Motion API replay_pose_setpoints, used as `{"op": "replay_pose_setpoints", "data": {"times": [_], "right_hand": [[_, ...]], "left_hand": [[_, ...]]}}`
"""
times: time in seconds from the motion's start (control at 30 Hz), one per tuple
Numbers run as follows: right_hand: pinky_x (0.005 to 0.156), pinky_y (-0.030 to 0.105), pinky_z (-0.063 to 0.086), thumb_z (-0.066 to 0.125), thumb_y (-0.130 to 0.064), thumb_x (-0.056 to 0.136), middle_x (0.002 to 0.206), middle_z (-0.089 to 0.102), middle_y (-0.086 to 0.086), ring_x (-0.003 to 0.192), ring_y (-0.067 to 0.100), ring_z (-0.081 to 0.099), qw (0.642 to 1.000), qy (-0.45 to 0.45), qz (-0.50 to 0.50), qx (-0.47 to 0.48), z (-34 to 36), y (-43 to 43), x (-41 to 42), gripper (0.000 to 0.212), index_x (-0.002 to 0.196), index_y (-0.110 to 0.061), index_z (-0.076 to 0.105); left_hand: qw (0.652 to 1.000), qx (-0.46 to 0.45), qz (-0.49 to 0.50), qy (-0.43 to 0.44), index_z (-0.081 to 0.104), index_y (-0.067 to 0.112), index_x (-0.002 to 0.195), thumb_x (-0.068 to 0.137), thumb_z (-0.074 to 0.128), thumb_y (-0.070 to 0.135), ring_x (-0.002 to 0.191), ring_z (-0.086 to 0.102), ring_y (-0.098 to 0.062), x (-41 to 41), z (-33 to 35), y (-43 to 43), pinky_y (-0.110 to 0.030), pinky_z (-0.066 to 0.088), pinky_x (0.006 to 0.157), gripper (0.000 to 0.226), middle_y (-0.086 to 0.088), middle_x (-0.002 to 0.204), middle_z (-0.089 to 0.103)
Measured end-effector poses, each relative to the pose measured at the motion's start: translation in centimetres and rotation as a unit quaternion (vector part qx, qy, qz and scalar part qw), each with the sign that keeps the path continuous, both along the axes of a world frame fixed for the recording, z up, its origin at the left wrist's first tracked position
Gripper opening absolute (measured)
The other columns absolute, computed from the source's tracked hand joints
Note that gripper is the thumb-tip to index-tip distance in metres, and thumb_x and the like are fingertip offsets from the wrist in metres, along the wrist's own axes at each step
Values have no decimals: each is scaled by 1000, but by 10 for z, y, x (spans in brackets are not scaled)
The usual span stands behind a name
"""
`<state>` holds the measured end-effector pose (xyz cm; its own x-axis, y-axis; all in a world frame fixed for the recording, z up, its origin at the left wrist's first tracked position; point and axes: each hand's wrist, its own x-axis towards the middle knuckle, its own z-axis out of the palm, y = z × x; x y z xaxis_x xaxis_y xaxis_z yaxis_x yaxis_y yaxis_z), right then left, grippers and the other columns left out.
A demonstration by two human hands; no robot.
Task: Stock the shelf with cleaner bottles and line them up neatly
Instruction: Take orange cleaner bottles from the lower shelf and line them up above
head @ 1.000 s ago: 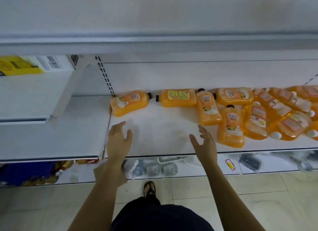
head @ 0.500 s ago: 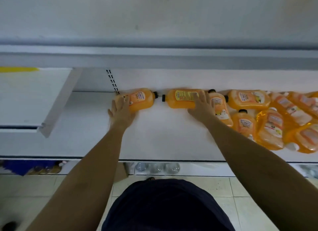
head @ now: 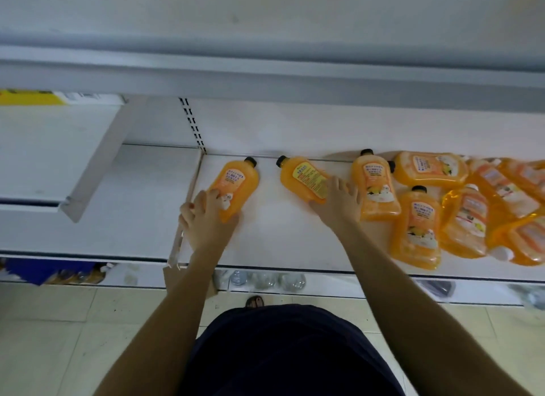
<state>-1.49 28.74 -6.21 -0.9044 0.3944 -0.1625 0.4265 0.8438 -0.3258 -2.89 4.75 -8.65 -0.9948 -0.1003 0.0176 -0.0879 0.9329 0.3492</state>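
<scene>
straightening underway: left hand [head: 206, 220] grips the base of the bottle [head: 237, 185] lying near the left edge of the shelf [head: 280, 242]; right hand [head: 339, 204] seems to clasp the next bottle [head: 302, 176]. other bottles [head: 414, 227] lie heaped toward the right end. next, stand both upright, side by side.

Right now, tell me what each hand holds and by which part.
Left hand grips the leftmost bottle by its base end; right hand grips the yellow-labelled bottle by its base end.
</scene>
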Motion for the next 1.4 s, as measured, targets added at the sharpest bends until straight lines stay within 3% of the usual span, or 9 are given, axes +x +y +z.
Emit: {"op": "replay_pose_setpoints", "data": {"times": [0.1,0.27,0.37,0.5,0.6,0.73,0.93,1.13,1.4], "right_hand": [[107,45,24,64,-44,79,135,38,9,128,33,27,997,23,-55,-47,-4,-19,41,62,125,-11,38],[92,44,43,70,-51,73,123,39,12,112,32,45,983,15,-120,-136,-4,-14,83,68,119,-10,40],[96,47,42,61,-50,82,127,43,13,115,33,45,963,-22,-159,-216,-6,-7,80,67,129,-8,37],[90,44,47,60,-44,85,118,59,13,105,30,57,946,-80,-149,-276,-4,1,68,57,126,-6,48],[80,36,46,65,-39,83,111,60,10,96,26,58,928,-101,-166,-318,-1,2,72,55,122,-2,52],[76,34,44,68,-35,80,106,61,8,90,24,57,897,-96,-207,-380,-6,-8,98,45,113,-7,56],[83,41,51,73,-31,76,107,64,6,95,26,62,850,-35,-266,-453,-18,-22,146,46,114,-11,56],[63,25,48,76,-34,61,99,67,-1,88,16,65,830,20,-248,-499,-20,-31,195,41,96,-26,56],[69,24,48,75,-26,70,101,68,-4,91,13,65,831,97,-194,-512,9,-28,262,36,101,-25,57]], "left_hand": [[998,60,22,-11,46,17,129,66,76,48,124,34,-37,27,-1,-8,-49,29,100,76,-12,133,43],[973,212,64,-69,47,23,124,78,59,60,108,52,-24,29,4,-27,-26,38,73,60,-4,124,46],[942,284,44,-174,49,20,120,77,57,61,101,60,-26,10,7,-34,-44,51,85,61,-5,117,58],[912,351,42,-207,57,30,87,78,68,45,78,62,-10,2,12,-36,-26,48,64,21,1,95,64],[875,390,61,-279,54,17,115,74,74,38,96,60,-20,-1,14,-42,-34,49,81,51,-1,110,60],[838,399,27,-372,59,18,117,73,74,38,104,62,-27,4,15,-52,-46,47,97,50,-5,112,67],[829,444,23,-338,59,27,90,74,75,29,84,65,-13,37,10,-69,-28,50,62,22,4,92,68],[820,495,15,-286,60,14,112,67,77,18,100,64,-25,82,9,-83,-44,51,88,49,-6,107,68],[801,573,16,-176,61,23,96,60,77,17,100,64,-21,165,39,-74,-32,52,81,40,2,101,68]]}}
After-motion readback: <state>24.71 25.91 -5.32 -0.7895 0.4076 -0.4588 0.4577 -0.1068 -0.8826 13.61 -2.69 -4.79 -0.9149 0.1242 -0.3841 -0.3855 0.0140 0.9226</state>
